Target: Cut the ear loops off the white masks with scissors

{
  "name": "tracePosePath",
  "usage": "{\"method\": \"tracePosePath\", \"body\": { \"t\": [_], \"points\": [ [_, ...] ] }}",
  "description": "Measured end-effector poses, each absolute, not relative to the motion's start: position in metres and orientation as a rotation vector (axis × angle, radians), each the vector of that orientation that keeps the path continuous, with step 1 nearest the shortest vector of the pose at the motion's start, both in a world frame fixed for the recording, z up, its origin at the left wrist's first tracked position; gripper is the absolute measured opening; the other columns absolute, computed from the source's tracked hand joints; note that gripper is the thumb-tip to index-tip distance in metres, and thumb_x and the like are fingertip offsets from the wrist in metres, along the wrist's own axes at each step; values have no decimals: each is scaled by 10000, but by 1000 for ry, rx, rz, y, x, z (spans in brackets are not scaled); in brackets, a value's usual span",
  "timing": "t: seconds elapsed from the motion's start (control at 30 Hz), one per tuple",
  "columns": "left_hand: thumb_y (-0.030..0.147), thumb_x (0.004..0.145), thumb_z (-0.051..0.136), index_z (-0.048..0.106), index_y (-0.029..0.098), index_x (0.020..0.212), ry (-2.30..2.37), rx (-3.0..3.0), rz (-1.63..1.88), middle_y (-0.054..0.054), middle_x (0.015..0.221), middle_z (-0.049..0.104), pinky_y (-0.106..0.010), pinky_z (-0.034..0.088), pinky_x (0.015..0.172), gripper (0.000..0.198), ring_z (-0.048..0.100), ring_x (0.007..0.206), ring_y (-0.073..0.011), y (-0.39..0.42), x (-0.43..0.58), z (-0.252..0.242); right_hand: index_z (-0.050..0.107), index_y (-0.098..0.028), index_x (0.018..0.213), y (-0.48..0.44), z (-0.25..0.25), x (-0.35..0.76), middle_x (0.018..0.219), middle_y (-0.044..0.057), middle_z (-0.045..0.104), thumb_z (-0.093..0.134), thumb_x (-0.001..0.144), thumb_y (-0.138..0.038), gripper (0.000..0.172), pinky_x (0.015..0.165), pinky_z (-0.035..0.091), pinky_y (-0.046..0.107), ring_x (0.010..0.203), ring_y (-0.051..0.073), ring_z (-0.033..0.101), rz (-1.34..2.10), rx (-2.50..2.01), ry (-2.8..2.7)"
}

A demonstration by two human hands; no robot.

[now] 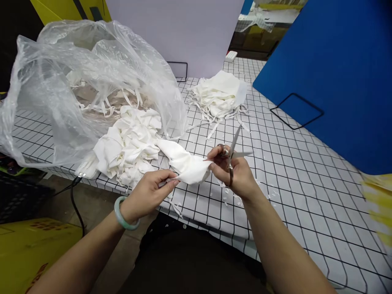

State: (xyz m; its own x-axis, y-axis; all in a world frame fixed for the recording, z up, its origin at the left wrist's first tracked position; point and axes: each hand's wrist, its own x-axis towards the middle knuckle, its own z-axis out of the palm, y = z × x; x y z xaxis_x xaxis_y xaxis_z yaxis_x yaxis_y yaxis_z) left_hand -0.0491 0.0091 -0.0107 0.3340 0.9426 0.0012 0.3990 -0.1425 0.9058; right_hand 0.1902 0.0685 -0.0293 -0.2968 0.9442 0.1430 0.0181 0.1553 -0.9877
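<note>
My left hand (152,190) pinches the near edge of a white cloth piece (187,163) just above the table's front edge. My right hand (235,170) grips small metal scissors (233,150), blades open and pointing up and away; its fingertips also pinch the cloth's right end. The cloth stretches between both hands. Just left of it lies a heap of similar white cloth pieces (127,145). A second pile of white pieces with trailing strips (219,96) sits farther back at the centre.
A large clear plastic bag (76,81) with more white pieces fills the left of the white grid-patterned table (306,183). A blue board (337,69) on a black wire stand (296,111) leans at right. A white panel stands behind. Small white scraps litter the table.
</note>
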Motion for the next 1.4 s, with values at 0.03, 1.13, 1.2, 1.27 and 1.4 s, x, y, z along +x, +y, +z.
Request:
{"method": "tracePosePath", "body": {
  "t": [0.03, 1.13, 1.2, 1.27, 1.4],
  "points": [
    [234, 983, 537, 685, 140, 913, 1241, 1890, 830, -24, 759, 633, -243, 462, 638, 189, 570, 694, -132, 9, -48, -11, 651, -243, 1005, 68, -28, 190, 1007, 23, 655, 715, 777, -196, 241, 918, 517, 385, 971, 201, 631, 1299, -944, -1601],
    [269, 834, 735, 689, 122, 830, 732, 642, 713, -9, 752, 554, -189, 325, 539, 154, 411, 595, -61, 19, -10, -22, 553, -233, 835, 40, -41, 191, 839, 18, 620, 641, 824, -187, 100, 691, 489, 330, 764, 177, 599, 1022, -947, -1776],
    [329, 846, 728, 717, 120, 867, 778, 774, 665, 18, 674, 490, -196, 280, 519, 210, 364, 573, -64, 17, -11, -21, 558, -231, 803, 38, -43, 194, 730, -18, 565, 641, 804, -198, 89, 600, 441, 291, 642, 142, 527, 1072, -1016, -1782],
    [397, 882, 686, 735, 118, 901, 805, 915, 601, 43, 618, 417, -206, 249, 504, 283, 326, 553, -71, 15, -11, -22, 548, -233, 785, 35, -47, 195, 709, -32, 540, 626, 772, -178, 97, 595, 429, 282, 626, 133, 501, 1012, -1074, -1730],
    [477, 957, 570, 737, 135, 935, 857, 1123, 569, 65, 582, 326, -214, 247, 494, 382, 278, 526, -78, 12, -9, -21, 549, -238, 826, 30, -53, 194, 780, -15, 568, 626, 769, -174, 116, 663, 464, 304, 709, 159, 554, 894, -1120, -1596]
  ]
}}
